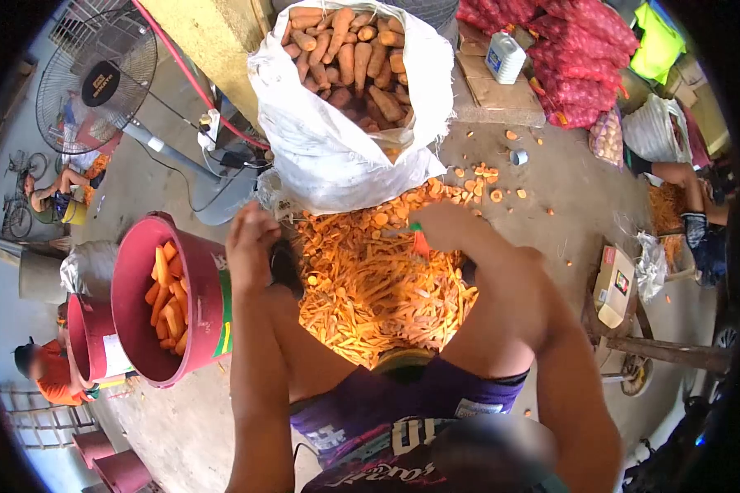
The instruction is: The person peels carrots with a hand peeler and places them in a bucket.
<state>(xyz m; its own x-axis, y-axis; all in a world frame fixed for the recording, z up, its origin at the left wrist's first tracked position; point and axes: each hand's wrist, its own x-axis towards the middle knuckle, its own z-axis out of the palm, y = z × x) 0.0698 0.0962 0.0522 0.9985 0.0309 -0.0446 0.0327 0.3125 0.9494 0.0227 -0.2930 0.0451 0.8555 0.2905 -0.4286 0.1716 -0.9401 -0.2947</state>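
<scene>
My right hand (446, 228) is closed around a small bladed tool with an orange-red and green handle (420, 241), above a heap of carrot peelings (378, 283). Whether the tool is a knife or a peeler is too small to tell. My left hand (253, 238) is raised beside the red bucket (222, 308), its fingers loosely bent and apart, with nothing visible in them. Peeled carrots (169, 300) lie inside that bucket. Straight ahead, a white woven sack (337, 168) stands open, full of unpeeled carrots (358, 62).
A pedestal fan (99, 82) stands at the left, with a power strip (209, 130) near its pole. Red net sacks (580, 62) and a white jug (505, 57) are at the back right. Carrot slices (485, 175) litter the floor. Other people sit at both sides.
</scene>
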